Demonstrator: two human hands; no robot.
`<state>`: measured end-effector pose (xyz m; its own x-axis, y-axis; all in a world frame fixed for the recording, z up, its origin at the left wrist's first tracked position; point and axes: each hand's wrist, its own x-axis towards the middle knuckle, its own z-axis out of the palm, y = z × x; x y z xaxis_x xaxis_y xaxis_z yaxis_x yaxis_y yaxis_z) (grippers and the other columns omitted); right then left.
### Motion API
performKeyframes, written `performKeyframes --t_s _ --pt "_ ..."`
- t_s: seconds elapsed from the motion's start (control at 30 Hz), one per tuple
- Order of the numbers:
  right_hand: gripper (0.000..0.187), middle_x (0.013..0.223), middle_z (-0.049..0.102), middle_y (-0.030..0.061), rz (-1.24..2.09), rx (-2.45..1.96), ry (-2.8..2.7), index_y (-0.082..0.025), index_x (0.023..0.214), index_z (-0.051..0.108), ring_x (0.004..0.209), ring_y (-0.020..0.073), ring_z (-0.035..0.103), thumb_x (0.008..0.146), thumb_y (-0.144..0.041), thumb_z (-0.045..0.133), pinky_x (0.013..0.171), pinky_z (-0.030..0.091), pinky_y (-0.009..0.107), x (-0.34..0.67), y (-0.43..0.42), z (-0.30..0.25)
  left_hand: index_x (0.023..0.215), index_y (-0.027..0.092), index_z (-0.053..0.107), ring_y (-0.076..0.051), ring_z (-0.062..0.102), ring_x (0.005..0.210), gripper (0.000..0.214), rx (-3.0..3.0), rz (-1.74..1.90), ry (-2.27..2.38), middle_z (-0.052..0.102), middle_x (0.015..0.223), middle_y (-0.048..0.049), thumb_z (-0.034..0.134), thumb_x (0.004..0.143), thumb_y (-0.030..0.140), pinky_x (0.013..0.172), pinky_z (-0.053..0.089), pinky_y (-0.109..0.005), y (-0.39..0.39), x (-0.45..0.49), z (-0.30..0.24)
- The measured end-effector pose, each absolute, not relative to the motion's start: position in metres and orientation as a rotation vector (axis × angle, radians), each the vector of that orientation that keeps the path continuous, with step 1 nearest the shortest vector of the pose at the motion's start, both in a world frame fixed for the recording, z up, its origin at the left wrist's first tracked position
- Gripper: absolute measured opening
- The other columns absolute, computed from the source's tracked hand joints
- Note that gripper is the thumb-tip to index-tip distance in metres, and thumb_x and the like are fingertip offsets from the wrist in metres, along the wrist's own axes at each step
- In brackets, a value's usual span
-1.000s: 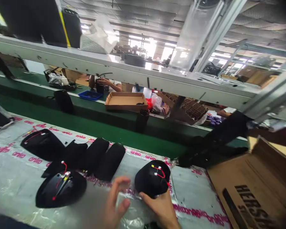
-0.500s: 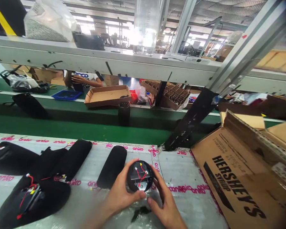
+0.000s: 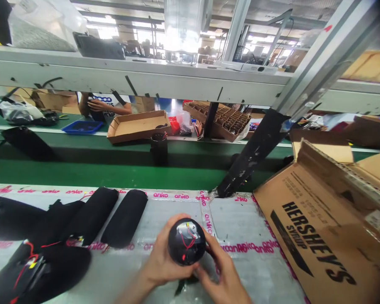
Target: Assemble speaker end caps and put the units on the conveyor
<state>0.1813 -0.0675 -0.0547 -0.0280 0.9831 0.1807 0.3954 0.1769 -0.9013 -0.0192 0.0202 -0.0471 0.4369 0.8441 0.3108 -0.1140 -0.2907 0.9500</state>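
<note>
Colours and patterns at the workstation. The round black part [image 3: 186,242] is glossy and carries thin red wires with small white and yellow connectors. The wider black piece [image 3: 50,270] at lower left shows matching red wires, and the long black pad [image 3: 125,218] is plain matt black. The clear plastic sheet [image 3: 237,219] bears repeating magenta lettering over pale grey. The brown cardboard box [image 3: 304,240] has bold black "HERSHEY'S SYRUP" print. The green conveyor belt [image 3: 82,177] runs beneath a pale grey rail [image 3: 129,80] marked with black streaks. Beyond lie a blue tray [image 3: 82,127] and a red bag [image 3: 174,126].
</note>
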Motion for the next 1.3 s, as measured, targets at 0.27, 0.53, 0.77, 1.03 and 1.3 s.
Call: performKeyframes --t_s 0.27,0.53,0.77,1.03,1.3 --pt "0.035 0.099 0.084 0.0057 0.971 -1.493 -1.759 -0.021 0.101 0.083 0.09 0.0218 0.075 0.11 -0.039 0.054 0.085 0.057 0.031 0.211 0.001 0.063 0.156 0.029 0.05 -0.041 0.063 0.141 0.103 1.615 1.022 0.554 0.061 0.154 -0.0137 0.099 0.065 0.023 0.119 0.055 -0.053 0.025 -0.02 -0.052" --pt "0.009 0.079 0.08 0.0014 0.926 -1.682 -2.199 -0.018 0.085 0.079 0.069 0.0147 0.07 0.089 -0.012 0.073 0.062 0.042 0.021 0.198 0.033 0.1 0.158 0.027 0.048 -0.041 0.058 0.145 0.104 1.678 0.971 0.579 0.055 0.157 -0.0163 0.1 0.068 0.033 0.124 0.048 -0.054 0.027 -0.022 -0.052" --pt "0.012 0.069 0.075 0.002 0.819 -1.785 -2.32 -0.017 0.075 0.076 0.059 0.0125 0.059 0.081 -0.009 0.069 0.055 0.035 0.023 0.184 0.046 0.107 0.154 0.026 0.063 -0.034 0.059 0.146 0.058 1.841 0.648 0.755 0.063 0.158 -0.0119 0.055 0.108 0.061 0.125 0.045 -0.046 0.044 -0.049 0.029" --pt "0.016 0.06 0.072 0.0043 0.781 -1.827 -2.436 -0.017 0.064 0.074 0.053 0.0142 0.056 0.079 -0.01 0.071 0.053 0.031 0.027 0.172 0.054 0.117 0.078 0.019 0.083 -0.016 0.064 0.058 0.025 2.475 -0.005 0.913 0.072 0.063 -0.0003 0.063 0.091 0.015 0.059 0.041 -0.024 0.096 -0.024 0.112" --pt "0.013 0.07 0.075 0.0035 0.833 -1.709 -2.409 -0.015 0.078 0.08 0.056 0.0136 0.058 0.081 -0.011 0.068 0.055 0.035 0.025 0.185 0.056 0.112 0.042 0.019 0.067 -0.022 0.065 0.049 0.029 2.56 -0.514 0.917 0.065 0.043 -0.0051 0.086 0.062 0.01 0.064 0.053 -0.032 0.118 0.04 0.138"
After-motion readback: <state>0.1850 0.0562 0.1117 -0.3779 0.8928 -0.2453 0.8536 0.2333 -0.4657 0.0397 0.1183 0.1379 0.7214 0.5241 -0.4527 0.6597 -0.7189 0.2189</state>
